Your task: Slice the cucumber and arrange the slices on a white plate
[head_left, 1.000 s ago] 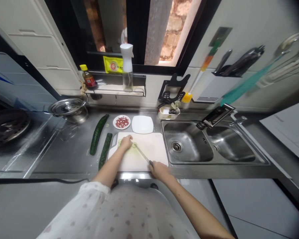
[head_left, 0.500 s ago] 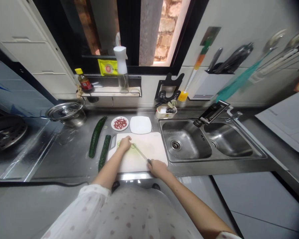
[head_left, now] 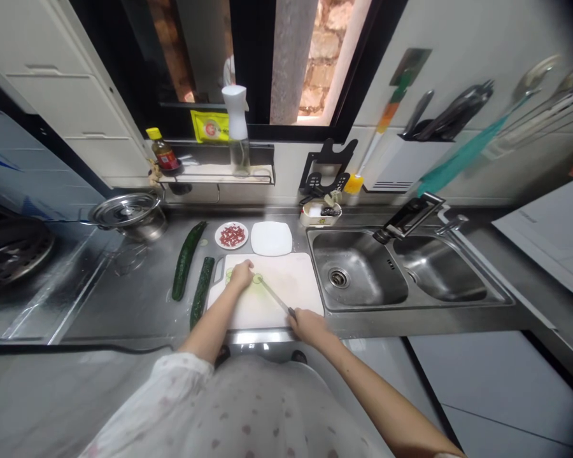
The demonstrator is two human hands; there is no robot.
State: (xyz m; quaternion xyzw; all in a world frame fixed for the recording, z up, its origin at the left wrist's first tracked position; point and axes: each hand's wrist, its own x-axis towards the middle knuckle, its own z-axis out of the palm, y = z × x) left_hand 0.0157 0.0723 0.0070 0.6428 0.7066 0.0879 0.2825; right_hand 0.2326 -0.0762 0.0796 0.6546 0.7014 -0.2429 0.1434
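On the white cutting board [head_left: 286, 270], my right hand [head_left: 310, 326] is wrapped round the handle of a kitchen knife [head_left: 275, 298]. Its blade slants up and left, and the tip meets a thin pale-green cucumber slice [head_left: 256, 278]. My left hand [head_left: 242, 275] rests low over the board's left part with bent fingers; what they hold, if anything, is hidden. More green slices [head_left: 229, 274] show just left of that hand. Beside the board lie a cut cucumber [head_left: 202, 292] and, farther left, a longer cucumber [head_left: 188, 261].
Behind the board stand a plate of chopped red pieces [head_left: 232, 236] and a white square plate [head_left: 271, 238]. A double sink [head_left: 360, 270] adjoins on the right. A lidded steel pot [head_left: 131, 216] sits back left, below a shelf [head_left: 214, 178] with bottles.
The view has shifted slightly, so everything sits a little farther right. Both hands and the knife keep nearly the same place over the board.
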